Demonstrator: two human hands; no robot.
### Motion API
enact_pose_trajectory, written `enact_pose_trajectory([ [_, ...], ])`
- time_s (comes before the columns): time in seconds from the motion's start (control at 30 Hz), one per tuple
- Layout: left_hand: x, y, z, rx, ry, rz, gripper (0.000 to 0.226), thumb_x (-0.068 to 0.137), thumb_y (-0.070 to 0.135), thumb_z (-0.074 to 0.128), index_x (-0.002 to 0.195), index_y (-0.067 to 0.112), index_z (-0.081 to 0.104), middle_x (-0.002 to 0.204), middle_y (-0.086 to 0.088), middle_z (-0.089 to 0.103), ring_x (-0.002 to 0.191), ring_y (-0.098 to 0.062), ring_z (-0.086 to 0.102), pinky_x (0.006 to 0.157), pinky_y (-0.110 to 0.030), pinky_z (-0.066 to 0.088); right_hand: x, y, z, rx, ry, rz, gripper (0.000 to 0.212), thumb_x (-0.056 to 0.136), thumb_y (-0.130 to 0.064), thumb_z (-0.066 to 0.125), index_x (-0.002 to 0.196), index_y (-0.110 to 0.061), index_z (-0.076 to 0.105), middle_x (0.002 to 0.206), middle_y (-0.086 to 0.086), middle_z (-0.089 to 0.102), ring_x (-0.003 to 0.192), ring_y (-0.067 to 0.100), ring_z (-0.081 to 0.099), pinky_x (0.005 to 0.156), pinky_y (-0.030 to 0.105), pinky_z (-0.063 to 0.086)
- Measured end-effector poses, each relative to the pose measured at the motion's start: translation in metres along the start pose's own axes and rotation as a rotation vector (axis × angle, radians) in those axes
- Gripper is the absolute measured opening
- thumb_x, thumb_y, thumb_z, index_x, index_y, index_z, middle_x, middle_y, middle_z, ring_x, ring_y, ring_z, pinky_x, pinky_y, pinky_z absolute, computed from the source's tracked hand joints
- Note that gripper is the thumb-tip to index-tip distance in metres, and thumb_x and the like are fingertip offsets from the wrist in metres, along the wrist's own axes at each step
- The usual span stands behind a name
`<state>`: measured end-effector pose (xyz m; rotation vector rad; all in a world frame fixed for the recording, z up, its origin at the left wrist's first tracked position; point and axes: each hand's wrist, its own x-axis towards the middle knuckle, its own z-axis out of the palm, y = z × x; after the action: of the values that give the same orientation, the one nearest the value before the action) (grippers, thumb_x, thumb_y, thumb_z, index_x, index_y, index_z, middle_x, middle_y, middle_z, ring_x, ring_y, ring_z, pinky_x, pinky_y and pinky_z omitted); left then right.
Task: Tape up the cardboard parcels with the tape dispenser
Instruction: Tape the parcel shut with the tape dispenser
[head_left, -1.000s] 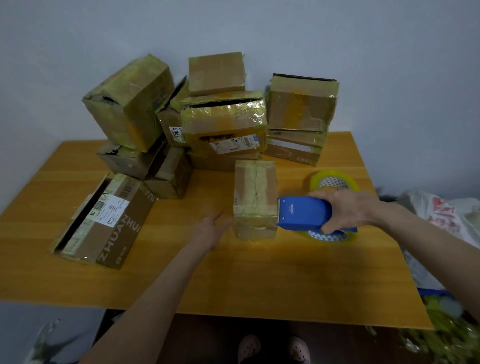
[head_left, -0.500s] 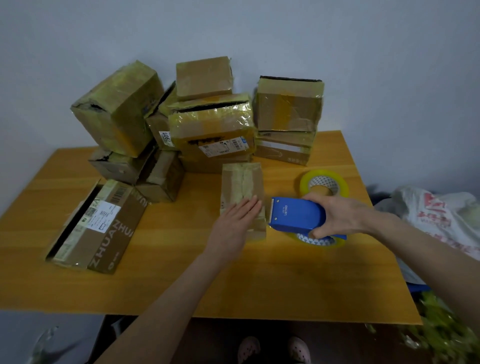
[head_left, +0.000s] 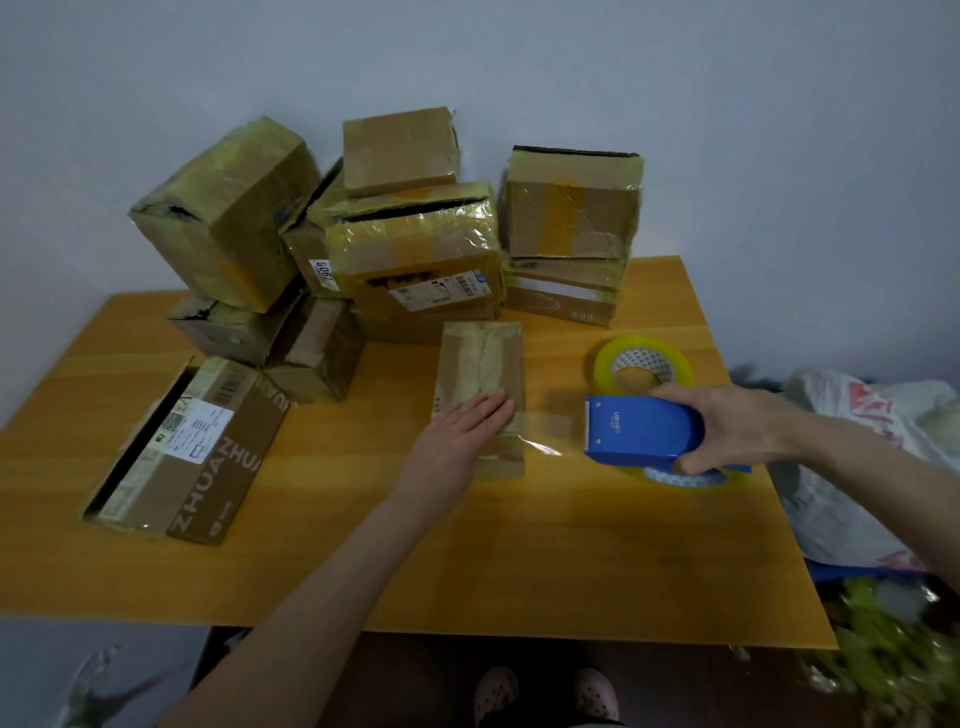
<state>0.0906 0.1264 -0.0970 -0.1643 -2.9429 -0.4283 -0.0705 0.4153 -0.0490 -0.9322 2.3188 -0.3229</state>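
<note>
Two slippered feet (head_left: 496, 693) show below the near edge of the wooden table (head_left: 519, 561). Near the table's middle, the left hand (head_left: 462, 431) lies flat with straight fingers, pressing down on the near end of a small cardboard parcel (head_left: 480, 358). To its right, the right hand (head_left: 737, 426) is clenched round the blue tape dispenser (head_left: 639, 431). A clear strip of tape (head_left: 545, 431) stretches from the dispenser's mouth to the parcel's right side, seemingly stuck there, though glare blurs the join. A spare tape roll (head_left: 605, 364) lies just behind the dispenser. Further back, taped parcels (head_left: 415, 249) are piled against the wall. A flat box (head_left: 197, 452) lies at the left, and a plastic bag (head_left: 831, 493) sits beside the table at the right.
</note>
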Motion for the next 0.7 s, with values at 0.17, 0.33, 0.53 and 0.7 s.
enact_pose_trajectory([
  [0.17, -0.002, 0.003, 0.000, -0.025, 0.012, 0.001, 0.046, 0.102, 0.021, 0.043, 0.146, 0.024, 0.031, 0.153, 0.007, 0.023, 0.143, -0.008, 0.016, 0.116, -0.020, 0.001, 0.012, -0.024, 0.002, -0.293, -0.023, 0.000, 0.065, 0.072, -0.053, 0.068, 0.130, -0.041, 0.041, 0.086, -0.018, 0.054, 0.079, 0.010, 0.054, 0.066, 0.028, 0.049],
  [0.33, -0.003, 0.004, 0.001, -0.029, -0.008, 0.008, 0.047, 0.101, 0.022, 0.044, 0.146, 0.025, 0.032, 0.154, 0.005, 0.024, 0.143, -0.010, 0.016, 0.118, -0.024, 0.005, 0.040, -0.053, 0.009, -0.425, -0.057, 0.017, 0.055, 0.068, -0.061, 0.062, 0.117, -0.042, 0.045, 0.094, -0.008, 0.059, 0.090, 0.020, 0.057, 0.067, 0.033, 0.051],
  [0.53, -0.003, -0.002, 0.008, -0.025, -0.009, -0.005, 0.048, 0.101, 0.022, 0.045, 0.146, 0.027, 0.030, 0.153, 0.010, 0.020, 0.141, -0.004, 0.012, 0.117, -0.023, 0.005, 0.065, -0.079, 0.001, -0.412, -0.148, 0.027, 0.051, 0.064, -0.061, 0.065, 0.108, -0.040, 0.049, 0.083, -0.015, 0.056, 0.079, 0.015, 0.056, 0.061, 0.028, 0.043],
  [0.7, -0.001, -0.007, 0.013, -0.024, -0.027, -0.006, 0.048, 0.101, 0.022, 0.045, 0.146, 0.026, 0.030, 0.153, 0.009, 0.019, 0.140, -0.005, 0.011, 0.117, -0.026, 0.007, 0.071, -0.094, -0.014, -0.382, -0.217, 0.080, 0.045, 0.061, -0.057, 0.069, 0.098, -0.039, 0.052, 0.075, -0.010, 0.056, 0.067, 0.010, 0.054, 0.053, 0.025, 0.039],
])
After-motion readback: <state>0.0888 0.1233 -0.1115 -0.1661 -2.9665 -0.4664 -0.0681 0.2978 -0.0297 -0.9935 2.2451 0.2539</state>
